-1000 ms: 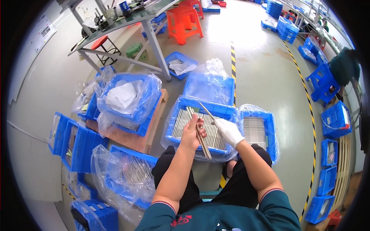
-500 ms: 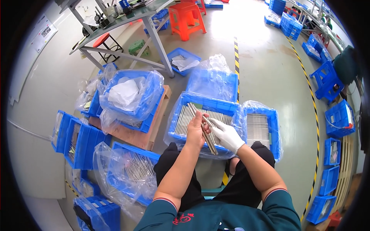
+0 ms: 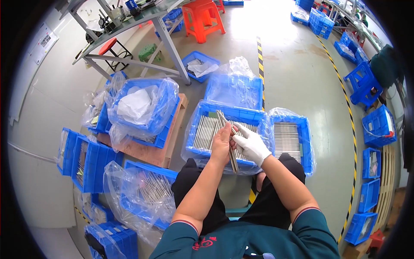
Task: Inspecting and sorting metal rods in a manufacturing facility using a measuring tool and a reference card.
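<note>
Between my hands is a small bundle of thin metal rods [image 3: 233, 161], tilted, with its upper end leaning to the left. Bare fingers of my left hand [image 3: 221, 142] wrap round the bundle. My right hand [image 3: 252, 146], in a white glove, closes on the same rods from the other side. Below them stands a blue crate [image 3: 189, 144] lined with clear plastic, where rows of similar rods lie side by side. A second blue crate [image 3: 305, 142] on the right holds more rods in a neat layer.
At the lower left, a plastic-wrapped crate [image 3: 129, 164] contains loose rods. Stacked crates [image 3: 172, 110] rest on a wooden pallet [image 3: 176, 129]. Behind the middle crate is another blue bin [image 3: 258, 91]. A workbench [image 3: 146, 17] and an orange stool [image 3: 200, 19] stand farther back.
The rods in my hands have swung a little more upright and closer together. My gloved right hand has shifted slightly along them. The whole view has drifted slightly.
</note>
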{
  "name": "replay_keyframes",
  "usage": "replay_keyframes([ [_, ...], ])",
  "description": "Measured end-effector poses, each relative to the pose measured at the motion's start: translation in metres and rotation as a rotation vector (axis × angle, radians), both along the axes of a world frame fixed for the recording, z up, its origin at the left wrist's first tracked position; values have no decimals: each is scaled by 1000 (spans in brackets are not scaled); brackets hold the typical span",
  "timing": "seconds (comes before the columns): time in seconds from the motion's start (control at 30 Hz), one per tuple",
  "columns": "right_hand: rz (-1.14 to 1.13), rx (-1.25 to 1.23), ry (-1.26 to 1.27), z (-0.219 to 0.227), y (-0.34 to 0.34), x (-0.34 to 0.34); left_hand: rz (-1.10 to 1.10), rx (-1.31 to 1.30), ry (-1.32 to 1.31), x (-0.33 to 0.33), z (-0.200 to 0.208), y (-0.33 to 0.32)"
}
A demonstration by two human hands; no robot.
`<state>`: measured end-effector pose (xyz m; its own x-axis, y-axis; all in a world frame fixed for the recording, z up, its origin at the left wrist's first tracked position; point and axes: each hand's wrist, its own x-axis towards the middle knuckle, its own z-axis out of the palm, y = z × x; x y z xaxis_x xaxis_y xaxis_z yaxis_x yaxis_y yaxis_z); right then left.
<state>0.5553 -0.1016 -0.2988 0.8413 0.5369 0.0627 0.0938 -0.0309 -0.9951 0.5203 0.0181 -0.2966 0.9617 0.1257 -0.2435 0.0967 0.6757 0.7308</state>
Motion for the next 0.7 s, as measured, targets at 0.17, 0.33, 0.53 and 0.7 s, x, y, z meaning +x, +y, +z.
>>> replay_keyframes([
  [0.17,32,356,761,21,7,-5,52,46,-60,0,-1,0],
  [0.33,-1,204,677,42,10,-6,108,120,-60,1,-18,-4],
  [0.53,113,319,880,37,4,8,47,77,80,1,-4,-4],
  [0.7,180,280,915,21,-3,17,-20,115,178,4,-1,-3],
])
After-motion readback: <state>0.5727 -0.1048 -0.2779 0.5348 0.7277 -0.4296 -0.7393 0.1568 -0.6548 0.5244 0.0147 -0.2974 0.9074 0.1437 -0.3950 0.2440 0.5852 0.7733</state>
